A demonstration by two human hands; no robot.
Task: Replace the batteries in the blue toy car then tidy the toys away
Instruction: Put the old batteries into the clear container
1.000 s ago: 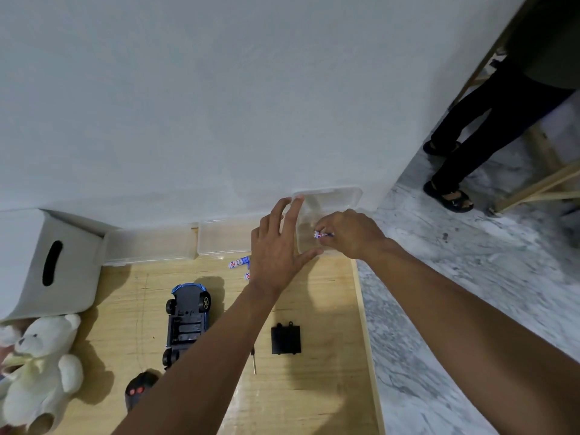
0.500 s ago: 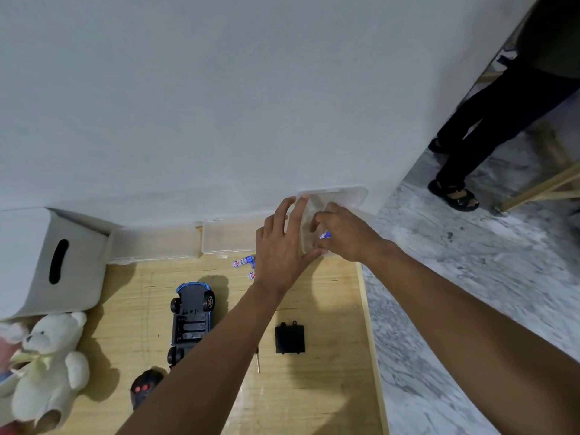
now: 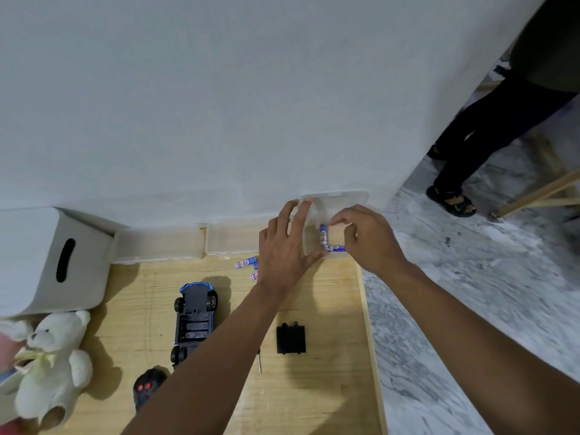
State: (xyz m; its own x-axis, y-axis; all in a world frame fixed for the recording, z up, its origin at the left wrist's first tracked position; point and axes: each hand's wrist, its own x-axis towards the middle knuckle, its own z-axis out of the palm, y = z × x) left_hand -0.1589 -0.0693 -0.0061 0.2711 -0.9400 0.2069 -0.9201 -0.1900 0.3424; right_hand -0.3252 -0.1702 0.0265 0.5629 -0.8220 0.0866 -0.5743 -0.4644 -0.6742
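The blue toy car (image 3: 194,318) lies upside down on the wooden table, its battery bay uncovered. The black battery cover (image 3: 291,339) lies to its right, with a thin screwdriver (image 3: 259,362) between them. My left hand (image 3: 282,249) presses straight fingers against the left side of a small clear box (image 3: 342,199) at the wall. My right hand (image 3: 367,237) hovers over that box, thumb and forefinger arched and apart. Two blue batteries (image 3: 324,234) lie inside the box. Two more batteries (image 3: 246,263) lie on the table left of my left hand.
Two clear lidded boxes (image 3: 157,246) line the wall. A white bin with a slot handle (image 3: 47,259) stands at the left, a cream teddy bear (image 3: 53,362) below it. A black remote (image 3: 146,387) lies near the car. A person's legs (image 3: 470,146) stand on the marble floor at right.
The battery my right hand pinched a second ago now lies inside the clear box, and the fingers have spread apart. My left hand has stayed against the box.
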